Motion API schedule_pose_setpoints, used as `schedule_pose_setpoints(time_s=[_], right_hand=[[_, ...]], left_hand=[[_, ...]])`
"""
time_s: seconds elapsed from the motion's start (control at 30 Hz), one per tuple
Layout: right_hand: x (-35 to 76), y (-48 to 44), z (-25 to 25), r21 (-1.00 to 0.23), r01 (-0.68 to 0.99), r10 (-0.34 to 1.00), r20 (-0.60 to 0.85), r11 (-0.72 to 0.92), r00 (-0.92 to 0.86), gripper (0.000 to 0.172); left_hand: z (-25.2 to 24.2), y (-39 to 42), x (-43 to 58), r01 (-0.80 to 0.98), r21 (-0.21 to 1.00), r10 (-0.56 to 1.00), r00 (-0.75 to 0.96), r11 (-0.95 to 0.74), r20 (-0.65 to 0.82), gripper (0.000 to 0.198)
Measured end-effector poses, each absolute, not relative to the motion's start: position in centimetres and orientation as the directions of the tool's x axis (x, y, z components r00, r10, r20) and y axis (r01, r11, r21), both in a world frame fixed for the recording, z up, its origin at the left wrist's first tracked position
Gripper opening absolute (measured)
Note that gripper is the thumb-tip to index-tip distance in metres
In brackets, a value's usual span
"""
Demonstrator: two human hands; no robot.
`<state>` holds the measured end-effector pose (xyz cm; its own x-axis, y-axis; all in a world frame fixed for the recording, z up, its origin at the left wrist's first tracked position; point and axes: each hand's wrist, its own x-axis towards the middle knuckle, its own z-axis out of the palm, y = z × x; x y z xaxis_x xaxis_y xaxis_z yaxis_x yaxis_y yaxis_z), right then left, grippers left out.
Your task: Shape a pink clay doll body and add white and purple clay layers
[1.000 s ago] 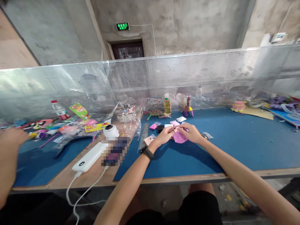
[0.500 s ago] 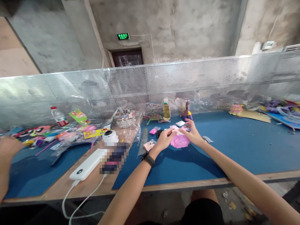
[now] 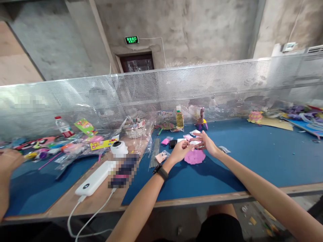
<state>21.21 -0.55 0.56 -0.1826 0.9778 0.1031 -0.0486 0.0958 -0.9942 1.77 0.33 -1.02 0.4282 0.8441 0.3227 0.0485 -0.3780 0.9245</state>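
A pink, flat, rounded craft piece [image 3: 194, 157] lies on the blue mat [image 3: 252, 151] just below my hands. My left hand [image 3: 179, 150], with a black wristband, hovers over its left edge, fingers pinched together on something too small to make out. My right hand [image 3: 205, 143] meets it from the right, fingers spread and stretched out above the piece. Small pink, white and black bits [image 3: 176, 139] lie just beyond my hands.
A white power bank [image 3: 94, 173] with cable and a white round device [image 3: 119, 147] lie left. A basket [image 3: 135, 125], a yellow bottle [image 3: 179, 117] and a purple figure [image 3: 201, 121] stand by the perforated metal screen [image 3: 227, 87]. Another person's hand [image 3: 8, 161] is at far left.
The pink piece has gone from my fingers down onto the mat. My right hand's fingers have spread apart; the left hand stays pinched close to it.
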Motion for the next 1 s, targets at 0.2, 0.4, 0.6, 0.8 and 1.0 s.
schedule_pose_setpoints(time_s=[0.2,0.4,0.6,0.8,1.0], right_hand=[[21.8,-0.2,0.5,-0.99,-0.013,0.967,0.14,0.14,-0.214,0.076],[21.2,0.1,-0.4,-0.971,0.055,0.954,0.215,0.231,-0.208,0.049],[21.2,-0.1,-0.9,-0.88,0.227,0.897,0.358,0.418,-0.26,0.038],[21.3,-0.7,-0.1,-0.818,0.323,0.875,0.406,0.476,-0.263,0.035],[21.1,-1.4,0.8,-0.746,0.42,0.856,0.449,0.517,-0.256,0.037]], left_hand=[[-0.4,0.3,1.2,0.151,0.906,0.86,0.408,-0.396,0.308,0.045],[0.3,-0.1,0.9,0.137,0.892,0.831,0.445,-0.43,0.332,0.044],[-0.2,-0.3,1.0,0.164,0.897,0.796,0.543,-0.411,0.266,0.046],[-0.1,0.0,0.9,0.202,0.882,0.819,0.5,-0.426,0.281,0.045],[0.1,0.4,0.5,0.247,0.828,0.828,0.412,-0.503,0.38,0.045]])
